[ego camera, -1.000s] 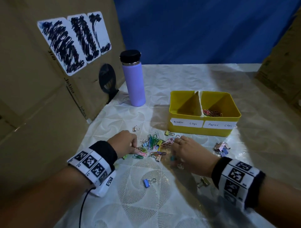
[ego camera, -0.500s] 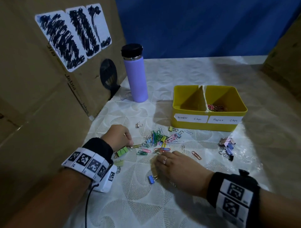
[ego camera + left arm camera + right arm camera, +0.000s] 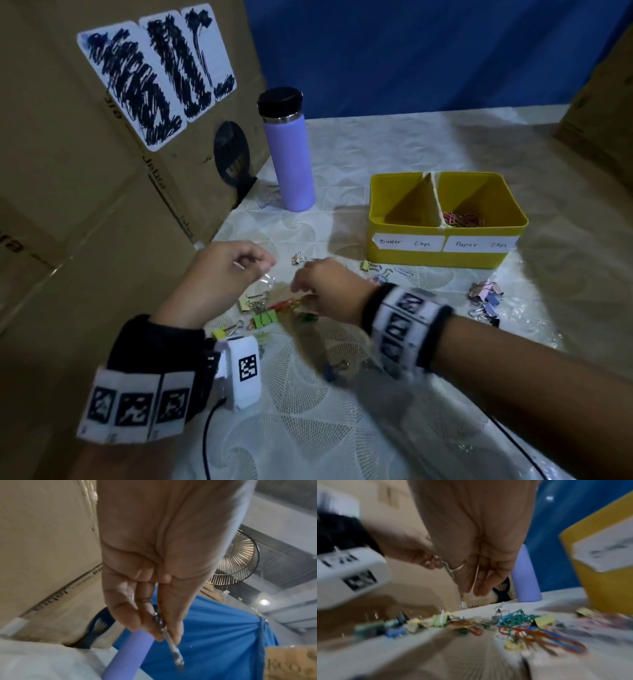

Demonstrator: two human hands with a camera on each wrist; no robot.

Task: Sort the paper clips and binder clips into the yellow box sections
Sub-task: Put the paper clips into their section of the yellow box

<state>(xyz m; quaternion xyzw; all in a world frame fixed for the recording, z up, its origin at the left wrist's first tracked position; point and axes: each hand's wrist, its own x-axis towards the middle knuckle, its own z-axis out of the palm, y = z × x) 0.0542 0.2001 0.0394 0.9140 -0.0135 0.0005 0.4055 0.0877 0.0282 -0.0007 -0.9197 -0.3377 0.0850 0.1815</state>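
A loose pile of coloured paper clips and binder clips (image 3: 274, 308) (image 3: 518, 619) lies on the white cloth. My left hand (image 3: 269, 265) (image 3: 164, 632) is raised above the pile's left edge and pinches a short chain of silver paper clips (image 3: 171, 645) between thumb and fingers. Just right of it, my right hand (image 3: 296, 284) (image 3: 476, 588) hovers over the pile with fingers pointing down, pinching a thin pale paper clip (image 3: 476, 577). The yellow box (image 3: 428, 262) stands at the far right; paper clips (image 3: 460, 219) lie in its right section, and what I see of the left section is bare.
A purple bottle (image 3: 294, 157) stands behind the pile. A cardboard wall (image 3: 85, 171) closes the left side, and another box (image 3: 603, 113) sits far right. More binder clips (image 3: 486, 298) lie in a heap right of my right wrist, and a blue one (image 3: 330, 371) lies under it.
My left hand has lifted off the cloth with silver paper clips. My right hand has moved from the near blue binder clip forward and left, up beside the left hand.
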